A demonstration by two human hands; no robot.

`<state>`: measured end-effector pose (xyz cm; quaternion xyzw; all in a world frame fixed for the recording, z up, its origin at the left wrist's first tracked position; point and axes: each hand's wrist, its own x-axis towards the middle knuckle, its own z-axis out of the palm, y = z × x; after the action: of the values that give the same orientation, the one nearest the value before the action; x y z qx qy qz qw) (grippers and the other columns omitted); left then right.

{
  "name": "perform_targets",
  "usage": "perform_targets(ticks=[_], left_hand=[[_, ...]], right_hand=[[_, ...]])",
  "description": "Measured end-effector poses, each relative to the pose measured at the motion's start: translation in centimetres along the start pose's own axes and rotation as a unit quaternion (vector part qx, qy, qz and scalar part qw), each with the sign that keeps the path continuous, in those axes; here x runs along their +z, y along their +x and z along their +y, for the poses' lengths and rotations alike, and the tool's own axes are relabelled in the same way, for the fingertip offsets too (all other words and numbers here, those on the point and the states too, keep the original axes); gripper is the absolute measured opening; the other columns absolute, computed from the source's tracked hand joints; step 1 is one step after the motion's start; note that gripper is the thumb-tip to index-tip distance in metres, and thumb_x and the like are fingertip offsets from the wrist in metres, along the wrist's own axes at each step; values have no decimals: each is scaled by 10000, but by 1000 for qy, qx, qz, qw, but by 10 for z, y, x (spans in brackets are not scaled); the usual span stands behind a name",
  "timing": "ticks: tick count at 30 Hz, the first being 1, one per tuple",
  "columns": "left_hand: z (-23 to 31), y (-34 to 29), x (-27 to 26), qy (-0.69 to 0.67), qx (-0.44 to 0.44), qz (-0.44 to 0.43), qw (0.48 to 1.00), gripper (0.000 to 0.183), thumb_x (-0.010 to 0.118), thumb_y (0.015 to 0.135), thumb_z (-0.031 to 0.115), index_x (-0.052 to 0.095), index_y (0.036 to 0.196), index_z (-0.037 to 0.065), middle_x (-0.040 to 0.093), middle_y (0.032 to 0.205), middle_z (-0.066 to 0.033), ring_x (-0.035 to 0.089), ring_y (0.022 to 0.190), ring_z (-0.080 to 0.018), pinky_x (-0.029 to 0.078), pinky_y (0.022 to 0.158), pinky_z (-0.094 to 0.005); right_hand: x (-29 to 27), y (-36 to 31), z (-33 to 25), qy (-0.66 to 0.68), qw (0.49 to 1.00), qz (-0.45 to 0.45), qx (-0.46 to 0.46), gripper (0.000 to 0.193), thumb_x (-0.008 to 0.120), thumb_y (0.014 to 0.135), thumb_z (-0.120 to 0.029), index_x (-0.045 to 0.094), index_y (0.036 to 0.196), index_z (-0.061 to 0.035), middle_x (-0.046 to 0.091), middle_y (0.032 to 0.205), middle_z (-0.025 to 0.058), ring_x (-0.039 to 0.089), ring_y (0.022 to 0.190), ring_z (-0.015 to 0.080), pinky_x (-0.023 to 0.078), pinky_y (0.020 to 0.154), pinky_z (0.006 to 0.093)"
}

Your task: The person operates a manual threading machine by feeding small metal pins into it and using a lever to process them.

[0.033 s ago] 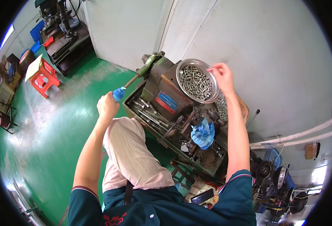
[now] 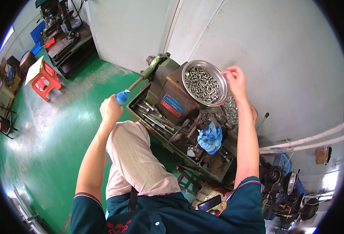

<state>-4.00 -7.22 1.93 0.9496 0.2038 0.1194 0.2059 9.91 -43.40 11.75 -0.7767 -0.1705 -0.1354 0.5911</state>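
Note:
My left hand [image 2: 111, 109] is closed round the end of a machine's lever [image 2: 135, 83], just beside the blue wrapping [image 2: 122, 97] on its bar. At the right rim of a round metal bowl [image 2: 186, 84], my right hand [image 2: 236, 80] is raised with thumb and fingers pinched together. Whatever the pinch holds, if anything, is too small to make out. Many short metal pins [image 2: 203, 86] fill the bowl, which rests on top of the machine [image 2: 172, 87]. More small metal parts [image 2: 230, 111] lie below it, partly hidden by my right forearm.
Metal rods [image 2: 152, 121] lie in the machine's tray, in front of my knee. A crumpled blue cloth [image 2: 210, 138] sits on the tooling. A pale wall [image 2: 273, 58] rises behind. At far left stand a red stool [image 2: 46, 84] and another machine [image 2: 64, 35]. A phone [image 2: 210, 203] lies near my right side.
My right hand has shifted a little to the right, from over the bowl's rim to just outside it. My left hand stays on the lever.

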Motion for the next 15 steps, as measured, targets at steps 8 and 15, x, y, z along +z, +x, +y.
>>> perform_targets(ticks=[8,15], left_hand=[[3,2,-3,7,-5,-10,1000,127,529,615,51,551,740,39,583,702,-177,567,704,-345,449,633,-413],[2,1,-1,8,-3,-5,1000,133,525,623,61,558,750,40,584,714,-177,564,715,-347,445,638,-409]], right_hand=[[-39,-63,51,-248,960,60,115,110,591,666,-42,570,767,-2,543,609,26,489,553,82,401,542,221],[6,-91,50,-224,954,-27,196,174,645,602,-82,598,757,-18,605,642,34,556,592,94,425,574,222]])
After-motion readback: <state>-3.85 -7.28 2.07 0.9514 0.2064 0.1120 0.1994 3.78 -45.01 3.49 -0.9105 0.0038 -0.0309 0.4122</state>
